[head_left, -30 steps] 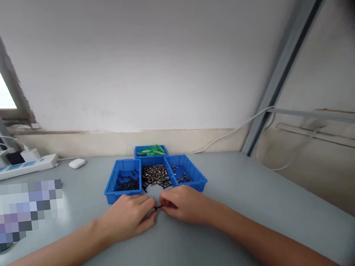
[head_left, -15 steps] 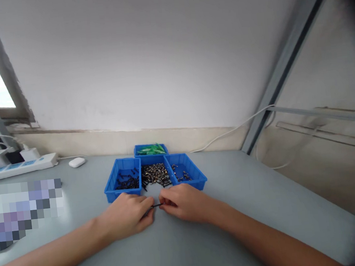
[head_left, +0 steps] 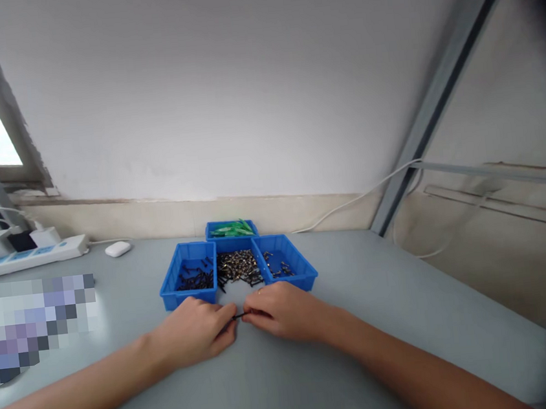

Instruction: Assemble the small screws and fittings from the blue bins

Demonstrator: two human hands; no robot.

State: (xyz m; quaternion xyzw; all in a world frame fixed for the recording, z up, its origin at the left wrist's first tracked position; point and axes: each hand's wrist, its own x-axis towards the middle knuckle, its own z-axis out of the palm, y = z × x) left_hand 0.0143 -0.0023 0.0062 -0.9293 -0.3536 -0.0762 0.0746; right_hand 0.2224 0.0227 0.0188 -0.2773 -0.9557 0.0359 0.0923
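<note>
Between my two hands a thin black rod-like piece (head_left: 240, 315) is held level, just above the grey table (head_left: 272, 387). My left hand (head_left: 201, 329) pinches its left end between thumb and fingers. The fingers of my right hand (head_left: 281, 311) are closed on its right end, and a small brass-coloured spot shows at them. Most of the piece is covered by the fingertips. Just beyond my hands lies a heap of small metal parts (head_left: 240, 266), with dark thin pieces along its near edge.
A left blue bin (head_left: 166, 297) holds dark thin pieces; a right blue bin (head_left: 310, 278) holds a few small metal parts. Behind, another blue bin (head_left: 210, 232) contains green pieces (head_left: 231, 229). A power strip (head_left: 70, 250) and white case (head_left: 118, 249) lie at left, a cable (head_left: 342, 208) by the wall.
My right hand has shifted very slightly left, and its fingers have moved a little on the black piece. My left hand stays in place.
</note>
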